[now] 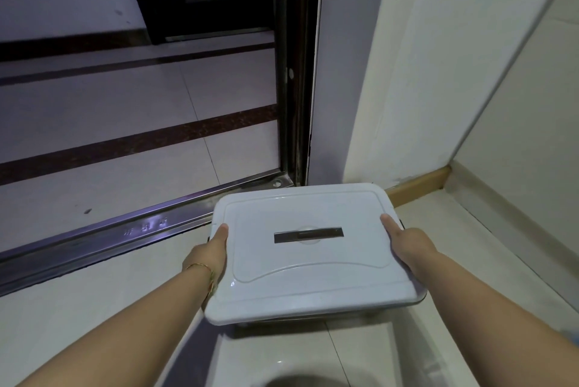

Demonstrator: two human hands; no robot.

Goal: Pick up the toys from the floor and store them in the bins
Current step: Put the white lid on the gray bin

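Storage bin (313, 280), white lid (282, 248) shut, is held in the head view near the wall corner, just beside the sliding-door track (125, 237). The left hand (210, 250) and right hand (407, 242) grip its short sides, thumbs on top and fingers hidden under the rim. No toys show. The bin seems to be in mid-carry or mid-placement. Next it probably has to be set on the floor (94, 286) and opened.

White bin lid (313, 273), pale floor (94, 123) with dark stripes, gold bracelet (206, 270)
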